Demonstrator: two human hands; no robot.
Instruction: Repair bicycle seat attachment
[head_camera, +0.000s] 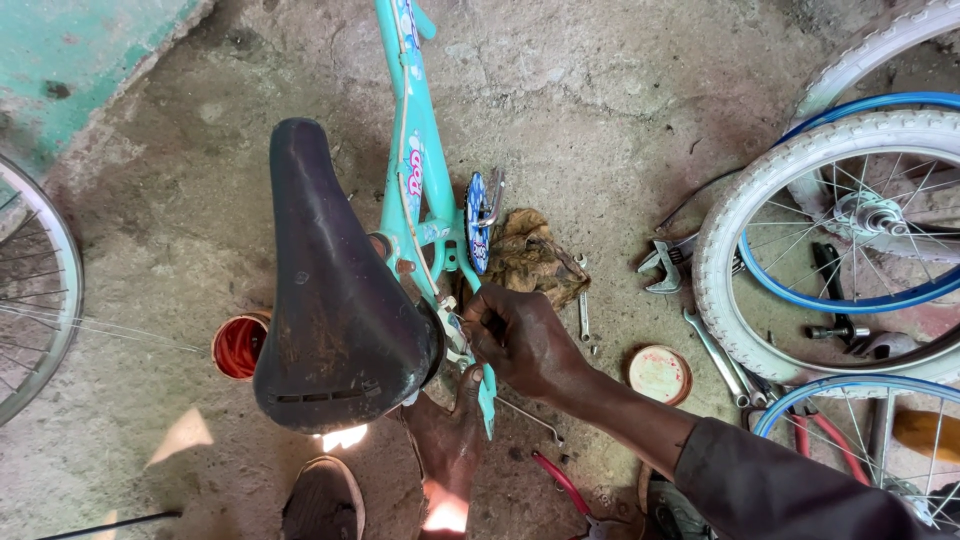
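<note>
Two hands meet low on a turquoise child's bicycle frame (412, 150) that stands on the concrete floor (600, 110), just right of its worn black saddle (335, 290). The right hand (525, 340), reaching in from the near right, has its fingers curled and pinched closed on something small at the rear stay, though what it grips (a nut or a thin cable end, perhaps) is too small to tell. The left hand (450, 445) comes up from below with its thumb pressed against the turquoise tube; how far its fingers are open cannot be told, as the saddle and frame hide them. The step in hand looks like fitting or tightening a small part at the rear of the frame, with the lower hand steadying the tube. The next move would seem to call for a firm brace and a careful twist of the fingertips, or one of the tools lying near: an open spanner (584, 305) just right of the hand beside a brown rag (530, 255), and red-handled pliers (565, 487) on the near side. Farther right lie white-tyred wheels (800, 190), and an orange tub (240, 345) sits left of the saddle.
</note>
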